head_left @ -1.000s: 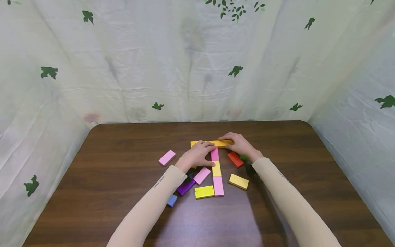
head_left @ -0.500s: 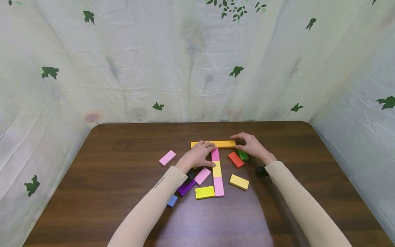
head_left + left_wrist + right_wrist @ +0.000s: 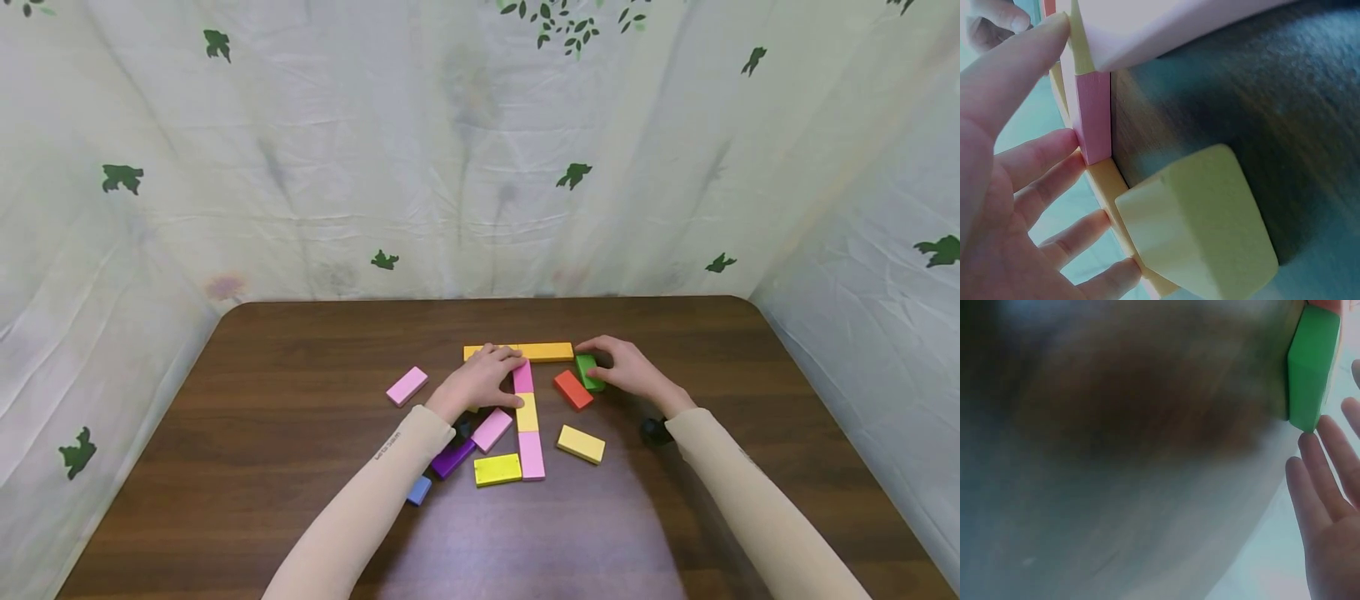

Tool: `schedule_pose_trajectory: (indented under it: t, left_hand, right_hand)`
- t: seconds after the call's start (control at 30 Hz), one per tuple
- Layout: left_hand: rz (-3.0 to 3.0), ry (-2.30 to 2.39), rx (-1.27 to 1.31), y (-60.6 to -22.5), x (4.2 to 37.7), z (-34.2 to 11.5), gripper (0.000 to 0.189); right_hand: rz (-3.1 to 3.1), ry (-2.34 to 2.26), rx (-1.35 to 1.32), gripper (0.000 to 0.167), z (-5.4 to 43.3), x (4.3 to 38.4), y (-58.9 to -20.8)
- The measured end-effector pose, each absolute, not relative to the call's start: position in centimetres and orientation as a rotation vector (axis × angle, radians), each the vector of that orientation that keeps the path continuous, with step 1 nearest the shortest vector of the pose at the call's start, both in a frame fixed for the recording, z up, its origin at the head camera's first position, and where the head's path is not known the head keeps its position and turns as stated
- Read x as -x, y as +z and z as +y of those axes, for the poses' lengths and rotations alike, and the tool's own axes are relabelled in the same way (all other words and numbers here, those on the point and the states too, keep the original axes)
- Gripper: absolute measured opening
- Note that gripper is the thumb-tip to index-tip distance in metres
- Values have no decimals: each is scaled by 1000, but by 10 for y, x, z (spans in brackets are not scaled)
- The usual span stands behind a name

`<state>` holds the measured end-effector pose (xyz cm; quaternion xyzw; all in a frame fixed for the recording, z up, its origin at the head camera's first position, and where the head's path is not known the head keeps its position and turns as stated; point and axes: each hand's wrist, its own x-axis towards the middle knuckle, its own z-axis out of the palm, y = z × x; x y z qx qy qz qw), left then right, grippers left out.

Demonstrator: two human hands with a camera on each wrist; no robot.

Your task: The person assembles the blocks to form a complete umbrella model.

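In the head view my left hand [image 3: 480, 379] rests over the spot where an upright column of blocks meets an orange row [image 3: 546, 352]. The column runs from a darker pink block [image 3: 522, 379] through a yellow block [image 3: 527, 412] to a light pink block [image 3: 531, 457]. Spread, fairly straight fingers touch these blocks in the left wrist view, the thumb on the yellow one. My right hand [image 3: 633, 367] is at a green block [image 3: 584, 362], its thumb overlapping it. Extended fingertips lie right at the block's end in the right wrist view.
Loose blocks lie around: red [image 3: 573, 390], pale yellow [image 3: 581, 444], bright yellow [image 3: 497, 470], pink [image 3: 492, 430], purple [image 3: 452, 459], blue [image 3: 419, 490], and another pink block [image 3: 407, 387] farther left. The brown table [image 3: 300, 358] ends at a leaf-patterned curtain [image 3: 315, 167].
My right hand has let go of the right end of the orange row and moved right and nearer to the green block. My left hand has stayed in place.
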<state>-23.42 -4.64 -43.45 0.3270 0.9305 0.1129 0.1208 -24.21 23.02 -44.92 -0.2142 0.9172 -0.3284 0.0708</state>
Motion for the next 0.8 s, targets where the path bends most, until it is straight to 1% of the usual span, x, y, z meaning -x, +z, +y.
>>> schedule_pose_trajectory:
  t: [0.17,0.37,0.8]
  left_hand:
    - [2713,339,-944,-435,234,-46,70]
    - [2712,347,-940,-435,234,-46,70]
    - [2712,330,-943,-433,233,-46,70]
  right_hand:
    - [2744,-953,632,45,234,235,-450]
    - [2751,-911,699,50,236,229,-449]
    - [2739,-832,703,59,236,230,-452]
